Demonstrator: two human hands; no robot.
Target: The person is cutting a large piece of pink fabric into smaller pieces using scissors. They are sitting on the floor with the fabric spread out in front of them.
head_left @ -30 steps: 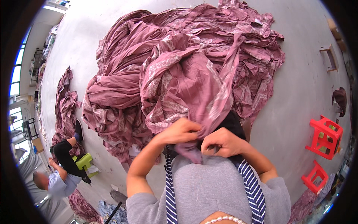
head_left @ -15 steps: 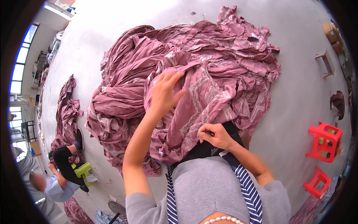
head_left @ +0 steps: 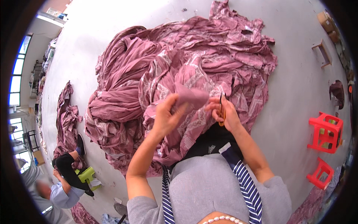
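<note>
A large heap of dusty-pink fabric with white lace-like patterned bands [head_left: 126, 74] spreads in front of me and over my lap. My left hand [head_left: 167, 115] is closed on a raised fold of it; this fold and the fingers are partly smeared by motion. Just to the right, my right hand [head_left: 232, 115] is wrapped round small thread snips [head_left: 222, 116] with orange-yellow handles. The snips' dark blades point up and away from me. My right fingertips are close to the right end of the raised fold, and I cannot tell whether they touch it.
Two red plastic stools [head_left: 325, 132] stand at the right, with a small wooden frame [head_left: 323, 53] and cardboard boxes [head_left: 325, 24] beyond. At the left a person [head_left: 66, 190] sits by a green stool [head_left: 86, 175], beside more pink fabric [head_left: 67, 115].
My left hand has drawn nearer, lifting a fold of fabric. My right hand has moved up and forward from my lap to beside that fold, and the snips now show clearly.
</note>
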